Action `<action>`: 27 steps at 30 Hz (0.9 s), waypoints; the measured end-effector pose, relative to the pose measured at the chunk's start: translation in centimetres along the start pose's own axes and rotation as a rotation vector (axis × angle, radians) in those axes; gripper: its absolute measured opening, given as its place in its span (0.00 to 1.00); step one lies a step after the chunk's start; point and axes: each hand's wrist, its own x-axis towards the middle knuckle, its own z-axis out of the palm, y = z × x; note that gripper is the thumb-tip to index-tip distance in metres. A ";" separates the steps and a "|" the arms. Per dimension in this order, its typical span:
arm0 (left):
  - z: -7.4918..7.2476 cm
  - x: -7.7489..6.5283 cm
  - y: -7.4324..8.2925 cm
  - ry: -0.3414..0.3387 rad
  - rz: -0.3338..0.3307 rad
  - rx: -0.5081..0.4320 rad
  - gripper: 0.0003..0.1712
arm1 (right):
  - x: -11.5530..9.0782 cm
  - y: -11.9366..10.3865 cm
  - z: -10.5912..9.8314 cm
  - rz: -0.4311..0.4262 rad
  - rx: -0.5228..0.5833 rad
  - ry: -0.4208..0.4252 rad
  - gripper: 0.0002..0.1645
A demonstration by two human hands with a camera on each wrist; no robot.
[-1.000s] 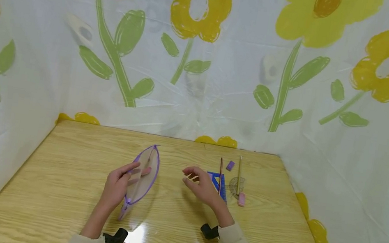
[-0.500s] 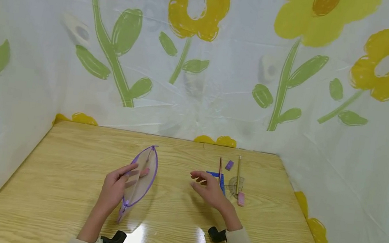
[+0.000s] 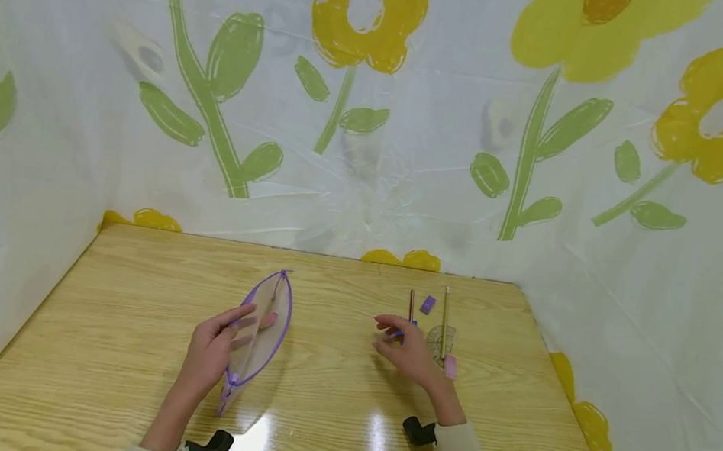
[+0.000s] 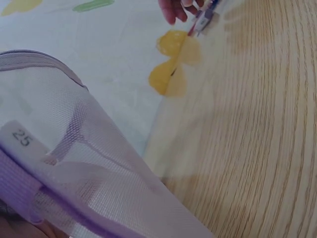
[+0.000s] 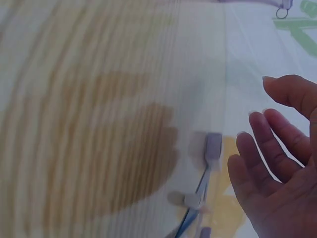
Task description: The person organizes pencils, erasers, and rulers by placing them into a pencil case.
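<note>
Left hand (image 3: pixel 210 349) is gripping the mesh pouch (image 3: pixel 261 356) over the tabletop (image 3: pixel 129 347); right hand (image 3: pixel 411 353), fingers loosely bent, is holding nothing near the yellow pencil (image 3: pixel 445 318). A low sweep could be sending it rolling.

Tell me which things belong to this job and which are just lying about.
Likely job: mesh pouch, held by left hand; blue item (mostly hidden), protractor, reddish pencil, yellow pencil, purple eraser, pink eraser near right hand.
Background only: table, floral cloth.

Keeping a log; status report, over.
Left hand holds translucent, purple-trimmed mesh pouch, mouth gaping. Right hand empty. Nothing visibly between pouch and right hand.
</note>
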 end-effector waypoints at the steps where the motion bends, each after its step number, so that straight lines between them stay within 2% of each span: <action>1: 0.0 0.0 0.1 -0.002 -0.003 -0.004 0.27 | 0.0 0.1 -0.2 0.004 -0.006 0.003 0.27; 5: 0.0 -0.1 0.3 -0.009 -0.011 -0.011 0.27 | -0.1 0.7 -0.8 0.029 -0.021 0.009 0.28; 14: 0.1 0.0 0.2 -0.002 -0.010 0.001 0.27 | 0.0 1.8 -1.6 0.006 -0.055 0.031 0.27; 27: 0.0 -0.2 0.0 -0.002 -0.004 0.011 0.27 | 0.4 2.1 -2.8 0.091 -0.112 -0.012 0.27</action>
